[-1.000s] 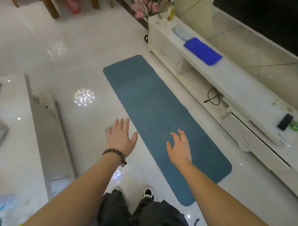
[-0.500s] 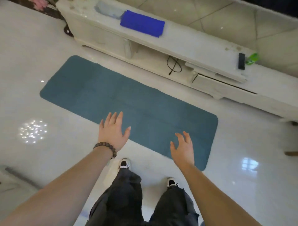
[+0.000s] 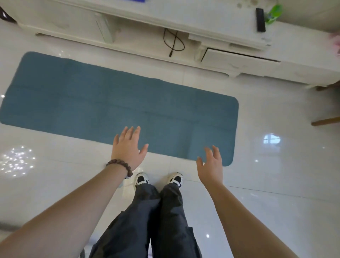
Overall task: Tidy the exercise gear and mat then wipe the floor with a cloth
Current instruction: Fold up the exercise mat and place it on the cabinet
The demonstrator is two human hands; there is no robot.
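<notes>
A long teal exercise mat (image 3: 103,99) lies flat on the glossy white floor, running left to right in front of my feet. My left hand (image 3: 127,149), with a bead bracelet at the wrist, hovers over the mat's near edge with fingers spread and holds nothing. My right hand (image 3: 211,163) hovers over the mat's near right corner, fingers loosely spread, also empty. Only a sliver of the blue cloth (image 3: 137,1) shows at the top edge, on the cabinet.
A low white TV cabinet (image 3: 230,60) runs along the far side of the mat, with a black cable (image 3: 173,42) in its open shelf and a black remote (image 3: 260,19) on top. Wooden furniture legs (image 3: 325,121) stand at the right. My shoes (image 3: 141,179) are just short of the mat.
My view has turned right and tilted down, so the mat now lies crosswise before me. Both hands stay open and have come over its near edge. The blue cloth has slid almost out of view.
</notes>
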